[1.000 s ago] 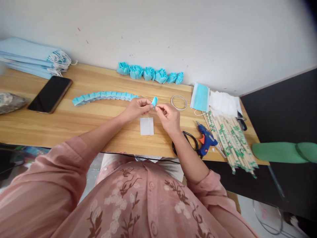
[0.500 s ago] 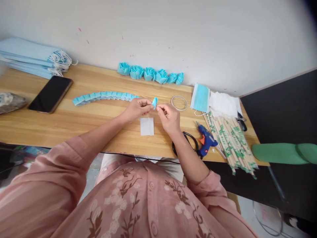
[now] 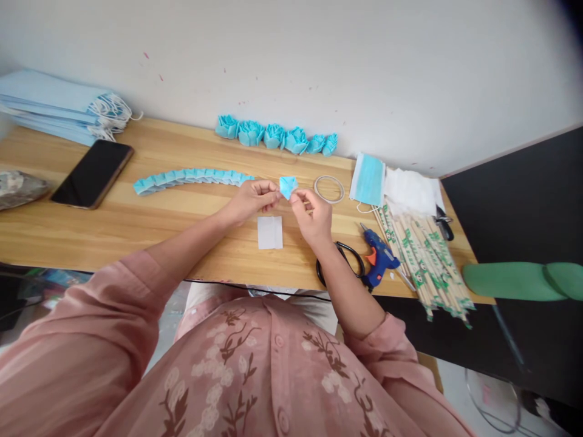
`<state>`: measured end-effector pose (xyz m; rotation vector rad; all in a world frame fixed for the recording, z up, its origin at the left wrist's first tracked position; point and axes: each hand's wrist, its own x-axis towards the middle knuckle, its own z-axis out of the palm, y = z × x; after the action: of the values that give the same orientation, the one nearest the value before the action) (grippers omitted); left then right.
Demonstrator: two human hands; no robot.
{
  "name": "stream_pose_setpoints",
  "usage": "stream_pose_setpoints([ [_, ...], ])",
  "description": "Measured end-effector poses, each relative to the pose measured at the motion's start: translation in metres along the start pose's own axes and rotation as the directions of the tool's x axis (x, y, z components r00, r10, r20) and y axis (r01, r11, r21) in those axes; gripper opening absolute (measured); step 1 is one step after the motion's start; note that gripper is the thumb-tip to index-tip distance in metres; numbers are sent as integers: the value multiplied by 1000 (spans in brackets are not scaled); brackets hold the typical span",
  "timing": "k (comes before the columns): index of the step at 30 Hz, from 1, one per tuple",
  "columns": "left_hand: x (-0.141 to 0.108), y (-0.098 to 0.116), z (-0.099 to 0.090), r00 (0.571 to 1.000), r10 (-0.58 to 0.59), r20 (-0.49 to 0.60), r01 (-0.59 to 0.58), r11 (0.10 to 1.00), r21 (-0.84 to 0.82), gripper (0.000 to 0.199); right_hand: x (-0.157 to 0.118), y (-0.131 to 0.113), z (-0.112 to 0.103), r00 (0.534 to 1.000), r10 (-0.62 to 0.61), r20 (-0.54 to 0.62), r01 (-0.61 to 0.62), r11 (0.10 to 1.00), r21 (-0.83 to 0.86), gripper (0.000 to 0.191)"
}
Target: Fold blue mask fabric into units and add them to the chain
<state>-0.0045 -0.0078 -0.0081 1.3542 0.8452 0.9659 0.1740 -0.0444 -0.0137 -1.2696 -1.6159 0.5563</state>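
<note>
A small folded piece of blue mask fabric (image 3: 288, 186) is held above the table between both hands. My left hand (image 3: 254, 199) pinches its left side with thumb and fingertips. With fingers closed, my right hand (image 3: 313, 213) grips its lower right edge. Just below the hands lies a white fabric square (image 3: 270, 233) on the wood. A curved row of folded blue pieces (image 3: 191, 176) stretches left from behind my left hand. To the right of the held piece is a roll of narrow tape (image 3: 329, 189).
Several blue fabric flowers (image 3: 274, 136) line the wall. At left are stacked masks (image 3: 54, 100) and a phone (image 3: 92, 173). A blue glue gun (image 3: 379, 258), scissors with black handles (image 3: 341, 258), a mask (image 3: 368, 179), wrapped chopsticks (image 3: 421, 261) and a green bottle (image 3: 505, 281) lie right.
The blue fabric piece has gone from a narrow, rolled-looking shape to a wider, spread one between my fingers. Both hands stay in nearly the same place.
</note>
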Motion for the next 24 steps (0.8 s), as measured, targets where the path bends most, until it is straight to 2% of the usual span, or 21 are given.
stream_pose_setpoints([
  [2,0,-1,-1,1000,-6,-3,6,1000,-18,29,1,-2,-2,997,77,-3,-76,990,123,20],
  [4,0,-2,-1,1000,-8,0,8,1000,-20,29,2,-4,-3,995,96,12,-97,979,180,22],
  [11,1,-5,-1,995,82,-48,-82,997,14,35,2,-9,-2,996,83,23,-86,986,143,20],
  [15,1,-8,0,965,257,-53,-244,953,180,28,2,-6,-1,996,83,25,-85,991,106,20],
  [18,2,-11,2,910,415,15,-395,853,342,18,2,-3,0,997,59,38,-63,993,96,19],
  [20,2,-12,2,886,462,48,-441,805,397,16,1,-2,0,998,52,44,-55,995,87,20],
  [24,0,-10,2,926,377,20,-348,831,433,14,0,-2,0,996,32,88,-38,997,60,23],
])
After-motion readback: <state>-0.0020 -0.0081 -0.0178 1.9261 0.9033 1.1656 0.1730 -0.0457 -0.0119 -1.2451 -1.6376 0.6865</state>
